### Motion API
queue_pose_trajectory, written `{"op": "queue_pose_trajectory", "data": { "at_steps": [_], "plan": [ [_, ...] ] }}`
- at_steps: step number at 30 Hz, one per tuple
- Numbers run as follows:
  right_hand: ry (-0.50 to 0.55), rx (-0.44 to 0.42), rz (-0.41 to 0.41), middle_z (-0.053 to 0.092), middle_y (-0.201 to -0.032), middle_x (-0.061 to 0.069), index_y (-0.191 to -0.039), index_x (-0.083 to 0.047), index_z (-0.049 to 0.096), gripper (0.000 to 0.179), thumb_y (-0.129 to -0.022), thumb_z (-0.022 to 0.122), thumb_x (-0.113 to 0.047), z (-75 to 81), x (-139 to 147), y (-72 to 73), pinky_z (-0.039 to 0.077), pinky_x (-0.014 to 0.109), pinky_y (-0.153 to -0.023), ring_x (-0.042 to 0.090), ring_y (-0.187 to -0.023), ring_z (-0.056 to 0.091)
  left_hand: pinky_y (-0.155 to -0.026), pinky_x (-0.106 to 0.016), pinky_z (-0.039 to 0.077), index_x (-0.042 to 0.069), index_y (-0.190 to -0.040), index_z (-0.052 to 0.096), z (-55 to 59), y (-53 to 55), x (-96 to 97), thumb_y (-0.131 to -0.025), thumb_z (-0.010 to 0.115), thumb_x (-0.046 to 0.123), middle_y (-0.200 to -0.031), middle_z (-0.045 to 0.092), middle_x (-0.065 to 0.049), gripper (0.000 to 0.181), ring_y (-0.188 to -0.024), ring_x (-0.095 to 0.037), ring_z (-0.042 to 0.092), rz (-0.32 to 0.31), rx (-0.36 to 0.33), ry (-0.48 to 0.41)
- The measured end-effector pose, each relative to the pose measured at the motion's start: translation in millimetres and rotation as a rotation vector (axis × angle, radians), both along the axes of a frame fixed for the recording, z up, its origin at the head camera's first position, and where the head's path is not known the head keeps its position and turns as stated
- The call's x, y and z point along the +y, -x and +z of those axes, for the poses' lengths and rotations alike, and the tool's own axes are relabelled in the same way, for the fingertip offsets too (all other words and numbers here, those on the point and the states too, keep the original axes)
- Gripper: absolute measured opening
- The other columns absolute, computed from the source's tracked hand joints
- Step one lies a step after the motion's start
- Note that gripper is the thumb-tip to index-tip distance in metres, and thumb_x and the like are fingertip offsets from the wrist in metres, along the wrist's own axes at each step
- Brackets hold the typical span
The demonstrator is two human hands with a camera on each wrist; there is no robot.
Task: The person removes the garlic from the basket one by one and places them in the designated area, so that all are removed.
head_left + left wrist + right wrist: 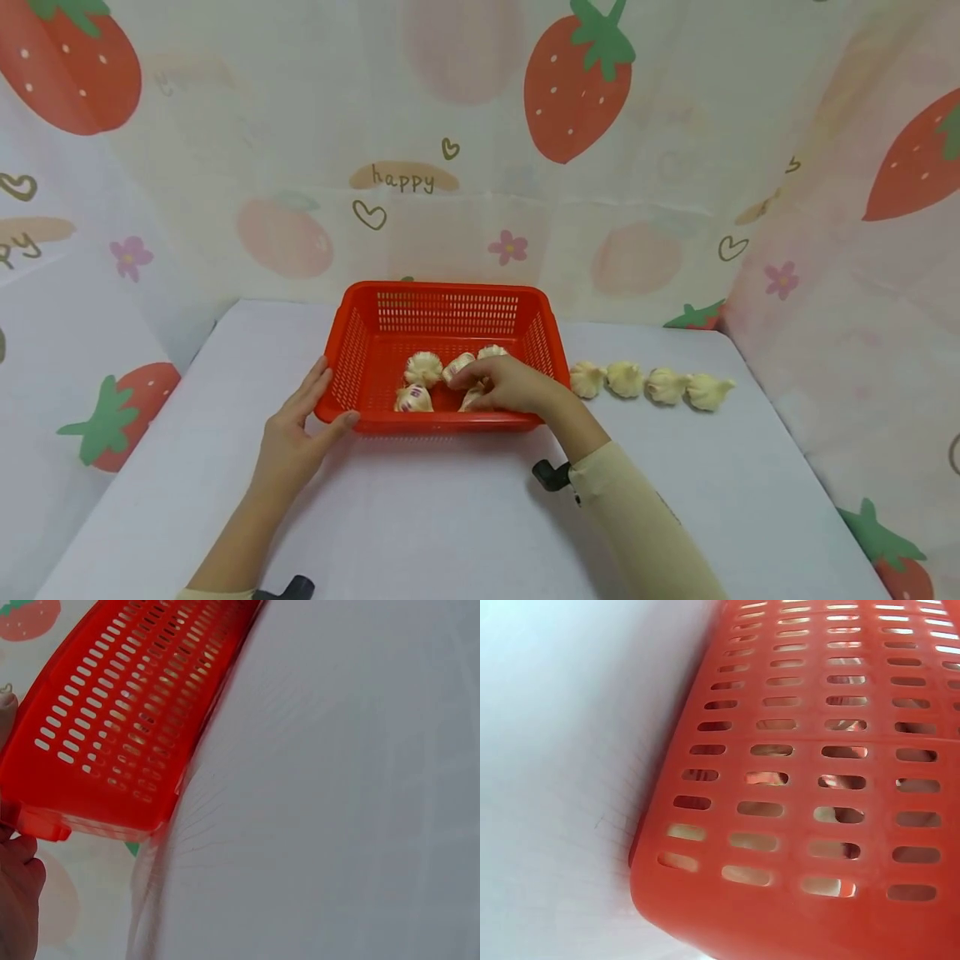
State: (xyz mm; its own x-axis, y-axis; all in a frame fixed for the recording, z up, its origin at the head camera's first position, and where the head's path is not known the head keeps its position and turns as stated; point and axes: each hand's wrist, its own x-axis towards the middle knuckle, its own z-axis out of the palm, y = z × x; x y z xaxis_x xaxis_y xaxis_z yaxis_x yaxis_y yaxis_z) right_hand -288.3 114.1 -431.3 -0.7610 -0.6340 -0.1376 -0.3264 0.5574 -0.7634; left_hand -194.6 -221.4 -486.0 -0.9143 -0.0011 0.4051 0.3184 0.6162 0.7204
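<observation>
A red plastic basket (442, 422) with slotted walls stands on the white-covered table. My left hand (288, 446) holds its near left corner, thumb on the front rim and fingers along the left side. Inside the basket, my right hand (517, 387) reaches over the front rim and grips a garlic bulb (471, 398), which the fingers partly hide. Several other bulbs lie by it, among them a garlic bulb (423, 367) and another with purple marks (413, 398). In the right wrist view, the basket wall (802, 761) covers most of that hand.
Several garlic bulbs (665, 386) lie in a row on the table, right of the basket. A strawberry-print cloth (480, 208) hangs behind and at both sides. The white tabletop (420, 517) extends in front of the basket.
</observation>
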Motion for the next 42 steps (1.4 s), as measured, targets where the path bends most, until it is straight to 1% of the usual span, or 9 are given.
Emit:
{"op": "queue_pose_trajectory", "data": {
  "at_steps": [4,13,18,25,29,32,35,39,42],
  "plan": [
    [-0.075,-0.02,-0.004,0.07,-0.122,-0.01,-0.125,-0.018,0.074,0.035,-0.09,0.079,-0.017,-1.0,-1,0.7,0.051,0.036,-0.098,0.017,-0.11,0.058,-0.101,-0.006,0.033,0.023,-0.157,0.042,-2.4,-0.4,1.1,-0.088,0.081,0.041,-0.164,0.037,0.011,0.082,-0.151,-0.02,0.038,0.016,-0.016,0.011],
    [-0.168,-0.028,0.008,0.066,-0.129,-0.008,-0.13,-0.022,0.072,0.041,-0.089,0.079,-0.02,4.1,0,0.0,0.05,0.038,-0.1,0.018,-0.116,0.054,-0.102,-0.005,0.032,0.02,-0.157,0.043,0.3,-1.3,4.3,-0.088,0.081,0.04,-0.164,0.038,0.008,0.081,-0.151,-0.019,0.038,0.008,-0.01,0.007],
    [-0.208,0.01,-0.002,0.066,-0.127,-0.008,-0.129,-0.025,0.071,0.044,-0.087,0.081,-0.023,5.7,0,2.2,0.051,0.038,-0.1,0.017,-0.117,0.053,-0.103,-0.007,0.033,0.02,-0.157,0.043,3.9,0.5,4.2,-0.088,0.081,0.039,-0.164,0.038,0.008,0.081,-0.151,-0.02,0.038,0.007,0.001,0.015],
    [-0.096,0.085,-0.006,0.065,-0.13,-0.007,-0.132,-0.019,0.07,0.045,-0.088,0.081,-0.018,3.8,0,6.7,0.05,0.037,-0.104,0.016,-0.121,0.054,-0.102,-0.007,0.034,0.02,-0.156,0.043,6.2,2.8,1.2,-0.088,0.082,0.036,-0.163,0.039,0.008,0.08,-0.151,-0.02,0.038,-0.001,0.018,0.018],
    [-0.019,0.088,-0.075,0.064,-0.13,-0.01,-0.13,-0.024,0.07,0.045,-0.087,0.082,-0.021,5.8,1,5.6,0.051,0.038,-0.102,0.016,-0.12,0.055,-0.101,-0.005,0.032,0.019,-0.156,0.044,5.2,3.8,0.4,-0.088,0.082,0.037,-0.163,0.038,0.008,0.08,-0.151,-0.02,0.038,0.001,0.018,0.014],
    [0.005,0.105,-0.148,0.064,-0.127,-0.01,-0.128,-0.027,0.069,0.044,-0.086,0.083,-0.024,7.4,3,3.2,0.054,0.037,-0.097,0.017,-0.116,0.056,-0.101,-0.004,0.032,0.019,-0.156,0.044,1.9,2.8,0.1,-0.088,0.082,0.038,-0.164,0.038,0.008,0.08,-0.151,-0.021,0.038,0.001,0.013,0.012],
    [0.024,0.129,-0.211,0.061,-0.123,-0.01,-0.127,-0.029,0.069,0.044,-0.085,0.084,-0.024,9.4,6,2.0,0.059,0.034,-0.085,0.019,-0.11,0.056,-0.101,-0.005,0.033,0.019,-0.156,0.044,-0.5,2.0,-0.3,-0.088,0.082,0.037,-0.164,0.038,0.008,0.08,-0.151,-0.021,0.038,0.004,0.01,0.01],
    [0.103,0.151,-0.234,0.059,-0.119,-0.005,-0.125,-0.025,0.071,0.043,-0.085,0.084,-0.018,11.8,9,0.8,0.059,0.031,-0.071,0.023,-0.104,0.055,-0.103,-0.008,0.034,0.021,-0.157,0.043,-1.4,1.4,-1.3,-0.089,0.081,0.038,-0.164,0.037,0.009,0.08,-0.151,-0.021,0.038,0.005,0.009,0.015],
    [0.157,0.131,-0.231,0.057,-0.119,-0.002,-0.123,-0.018,0.073,0.037,-0.087,0.082,-0.015,10.7,10,0.0,0.056,0.028,-0.064,0.025,-0.098,0.054,-0.103,-0.009,0.035,0.021,-0.157,0.042,-2.7,-0.2,-1.6,-0.089,0.08,0.039,-0.164,0.036,0.01,0.08,-0.151,-0.021,0.038,0.007,0.003,0.019]
  ]
}}
